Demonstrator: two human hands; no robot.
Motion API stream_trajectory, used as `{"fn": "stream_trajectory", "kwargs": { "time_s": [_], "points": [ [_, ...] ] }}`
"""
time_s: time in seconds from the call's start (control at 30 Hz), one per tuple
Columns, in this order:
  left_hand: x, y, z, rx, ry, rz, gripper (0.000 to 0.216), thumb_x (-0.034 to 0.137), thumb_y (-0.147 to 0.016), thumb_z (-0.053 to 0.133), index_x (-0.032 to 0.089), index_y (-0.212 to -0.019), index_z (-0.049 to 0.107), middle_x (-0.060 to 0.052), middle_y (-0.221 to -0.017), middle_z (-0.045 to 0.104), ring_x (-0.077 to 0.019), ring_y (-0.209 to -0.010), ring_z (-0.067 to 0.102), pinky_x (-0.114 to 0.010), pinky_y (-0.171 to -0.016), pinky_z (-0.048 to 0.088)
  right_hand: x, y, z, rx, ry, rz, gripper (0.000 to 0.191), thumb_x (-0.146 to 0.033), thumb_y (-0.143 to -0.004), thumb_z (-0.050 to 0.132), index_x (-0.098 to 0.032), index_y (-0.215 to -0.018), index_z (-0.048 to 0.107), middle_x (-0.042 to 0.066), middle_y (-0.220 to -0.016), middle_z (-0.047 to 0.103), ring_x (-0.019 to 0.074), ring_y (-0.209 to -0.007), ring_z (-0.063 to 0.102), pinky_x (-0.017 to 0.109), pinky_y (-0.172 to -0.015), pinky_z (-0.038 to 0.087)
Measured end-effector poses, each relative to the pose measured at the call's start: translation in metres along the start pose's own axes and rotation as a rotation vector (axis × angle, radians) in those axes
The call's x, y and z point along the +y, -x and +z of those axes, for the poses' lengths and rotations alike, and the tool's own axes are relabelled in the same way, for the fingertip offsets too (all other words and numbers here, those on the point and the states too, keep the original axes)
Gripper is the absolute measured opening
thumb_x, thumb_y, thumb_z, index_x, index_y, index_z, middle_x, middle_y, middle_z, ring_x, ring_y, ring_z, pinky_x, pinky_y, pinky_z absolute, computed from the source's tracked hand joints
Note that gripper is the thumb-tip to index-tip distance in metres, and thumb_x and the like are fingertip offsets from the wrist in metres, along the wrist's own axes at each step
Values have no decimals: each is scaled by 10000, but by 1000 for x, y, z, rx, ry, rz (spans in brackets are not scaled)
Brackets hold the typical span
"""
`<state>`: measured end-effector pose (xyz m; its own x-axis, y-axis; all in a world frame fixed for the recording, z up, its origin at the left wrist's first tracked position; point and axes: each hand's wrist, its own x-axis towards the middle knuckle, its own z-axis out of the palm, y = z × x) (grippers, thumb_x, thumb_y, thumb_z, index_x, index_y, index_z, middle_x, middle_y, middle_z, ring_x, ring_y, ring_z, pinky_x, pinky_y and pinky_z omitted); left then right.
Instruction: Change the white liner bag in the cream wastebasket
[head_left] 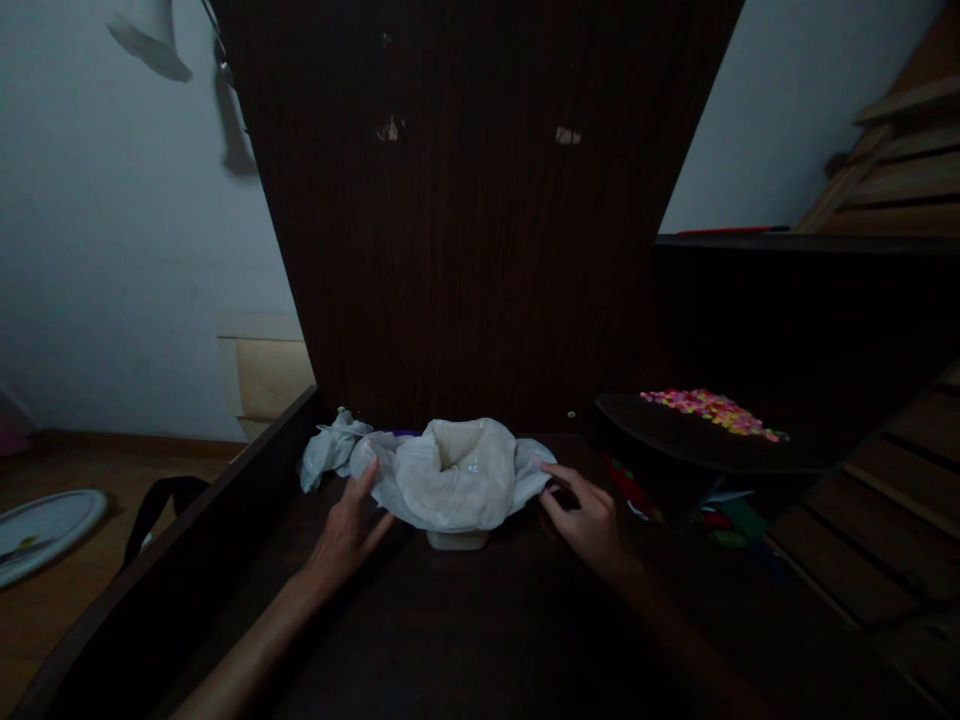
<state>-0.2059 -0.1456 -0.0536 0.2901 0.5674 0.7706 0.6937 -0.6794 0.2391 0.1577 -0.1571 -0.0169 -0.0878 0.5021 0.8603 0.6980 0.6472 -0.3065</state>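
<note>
A thin white plastic bag point(457, 497) is draped over a small pale container point(457, 540), its middle sunk inward and its edges spread to both sides. Only the container's lower part shows beneath the bag. On the left, my left hand point(351, 522) grips the bag's edge, thumb above and fingers below. My right hand point(589, 515) pinches the opposite edge between thumb and fingers. Both hands are closed on the bag, just above the dark desk surface point(465, 630).
Behind the container rises a dark wooden panel point(465, 270). A crumpled plastic bag point(334, 450) lies at the back left. Colourful small pieces point(709, 410) are spread on a curved shelf point(675, 440) at right. A raised board point(187, 550) edges the desk's left side.
</note>
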Motion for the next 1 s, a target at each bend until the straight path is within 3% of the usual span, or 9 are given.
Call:
{"fn": "stream_trajectory", "kwargs": {
  "time_s": [0.2, 0.37, 0.5, 0.67, 0.83, 1.0],
  "points": [
    [-6, -4, -1, 85, -39, 18, 838, 345, -936, 629, 256, -1597, 121, -209, -1488, 526, -356, -1249, 638, -471, -932, 614, -3, -9, 1, 191, 72, 16, 236, -215, -862, 702, -241, -1097, 702, 32, -924, 806, 186, -651, 756, 276, -622, 623],
    [-3, -9, -9, 126, -32, 104, 759, 296, -941, 613, 265, -1578, 201, -193, -1390, 608, -329, -1142, 705, -401, -801, 658, -2, -8, 6, 299, 51, -14, 240, -202, -824, 751, -256, -1056, 719, 34, -922, 810, 197, -672, 766, 286, -656, 640],
    [2, -12, -11, 198, 10, 122, 709, 304, -939, 626, 311, -1547, 260, -165, -1320, 637, -313, -1038, 741, -368, -696, 673, -2, -8, 9, 250, -150, 157, 257, -219, -829, 722, -244, -1084, 704, 61, -998, 804, 215, -773, 781, 307, -698, 649],
    [18, -26, -11, 258, 145, -23, 770, 363, -892, 721, 360, -1514, 267, -109, -1286, 620, -191, -753, 753, -339, -644, 678, -13, -29, 9, 264, -424, 388, 189, -267, -818, 693, -227, -1002, 698, 74, -952, 796, 220, -844, 770, 311, -722, 629],
    [32, -51, -16, 291, 403, -226, 640, 410, -917, 671, 341, -1467, 352, -128, -1459, 476, -239, -988, 738, -385, -744, 676, -22, -59, 9, 262, -620, 520, 330, -431, -784, 751, -210, -1020, 684, 112, -1089, 771, 266, -1034, 733, 395, -881, 609],
    [33, -79, -21, 273, 488, -305, 604, 402, -972, 572, 324, -1508, 305, -140, -1574, 345, -300, -1242, 616, -496, -966, 594, -8, -78, 17, 208, -676, 648, 464, -529, -731, 778, -200, -1040, 671, 133, -1130, 748, 300, -1036, 722, 405, -763, 641]
  ]
}}
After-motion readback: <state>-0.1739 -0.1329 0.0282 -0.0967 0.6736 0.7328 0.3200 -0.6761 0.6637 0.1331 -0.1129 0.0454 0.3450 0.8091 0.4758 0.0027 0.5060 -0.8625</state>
